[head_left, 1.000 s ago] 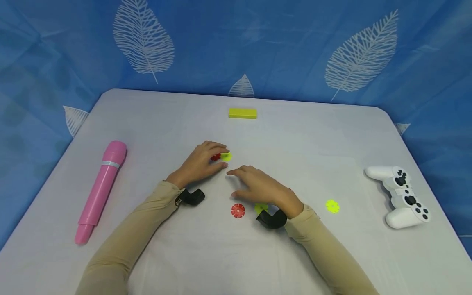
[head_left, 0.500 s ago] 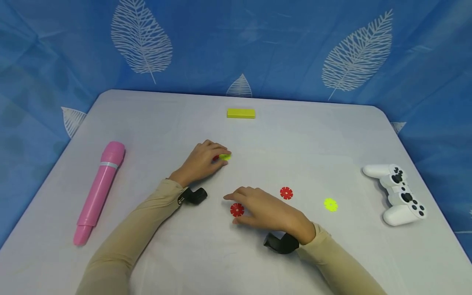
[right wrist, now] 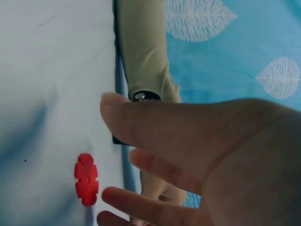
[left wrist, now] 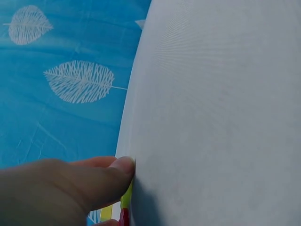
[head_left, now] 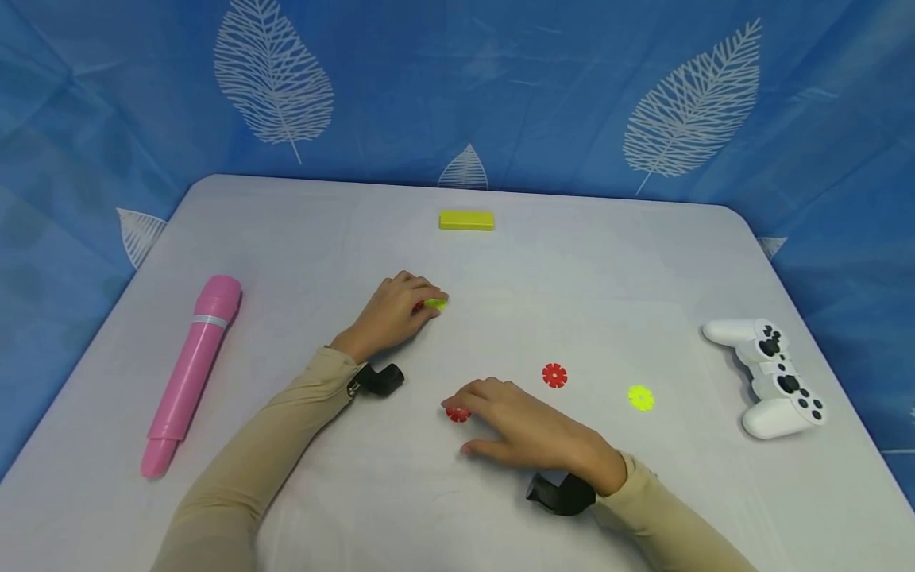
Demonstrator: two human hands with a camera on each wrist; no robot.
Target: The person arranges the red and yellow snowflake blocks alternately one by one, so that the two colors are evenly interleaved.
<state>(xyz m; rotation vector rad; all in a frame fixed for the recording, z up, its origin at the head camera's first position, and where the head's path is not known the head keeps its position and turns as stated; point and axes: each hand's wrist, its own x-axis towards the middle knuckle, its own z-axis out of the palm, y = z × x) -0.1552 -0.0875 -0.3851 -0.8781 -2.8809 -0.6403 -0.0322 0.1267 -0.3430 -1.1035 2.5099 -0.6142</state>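
Here at the middle of the white-covered table (head_left: 343, 516), the left hand (head_left: 389, 314) has thumb and forefinger clamped on a small neon-yellow, flower-shaped plastic disc (head_left: 435, 303), and just to its left, partly hidden by the hand, sits a red notched plastic disc (head_left: 418, 307); whether those two pieces are joined, I cannot tell. Over to the near right, the right hand (head_left: 529, 429) hovers palm down, thumb well apart from the fingers, nothing between them! Beneath its fingertips lies a second red notched disc (head_left: 457, 414), flat on the cloth, partly covered from above, and the right wrist view shows it whole, with a gap to the fingers. Further right and slightly farther off, a third red notched disc (head_left: 554, 375) lies flat, and right of that a lone neon-yellow notched disc (head_left: 641, 397). Out on the far right edge rests a white game controller with black buttons (head_left: 768, 377); on the left, a long pink microphone-shaped object (head_left: 191, 373) with a pale band lies at a slant; and at the far side, a yellow rectangular block (head_left: 466, 221) sits before the blue leaf-printed backdrop (head_left: 457, 79).
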